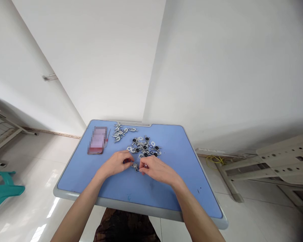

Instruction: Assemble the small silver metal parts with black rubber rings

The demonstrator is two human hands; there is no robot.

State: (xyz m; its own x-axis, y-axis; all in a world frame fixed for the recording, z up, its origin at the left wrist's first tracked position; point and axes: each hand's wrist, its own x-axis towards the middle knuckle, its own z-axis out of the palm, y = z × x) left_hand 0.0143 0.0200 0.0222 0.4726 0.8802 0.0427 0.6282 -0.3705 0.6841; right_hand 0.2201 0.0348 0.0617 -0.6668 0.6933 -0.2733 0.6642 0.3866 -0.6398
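A small metal fitting [135,166] lies between my two hands, low over the blue tabletop. My left hand [118,162] has curled fingers, with thumb and index tips at the fitting's left side. On the other side, my right hand [155,168] pinches at the fitting with thumb and forefinger. Its fingers hide part of the piece, so fine details cannot be made out. Just beyond both hands sits a loose pile of metal fittings with black round parts [144,147], mixed with flat oval metal plates [153,144].
At the back of the blue table [166,198] is another group of metal fittings [118,133]. A phone [97,139] lies at the left beside a thin tool with a red part [107,137]. A green stool [6,188] stands left; a metal-legged frame [275,164] stands right. White walls rise behind.
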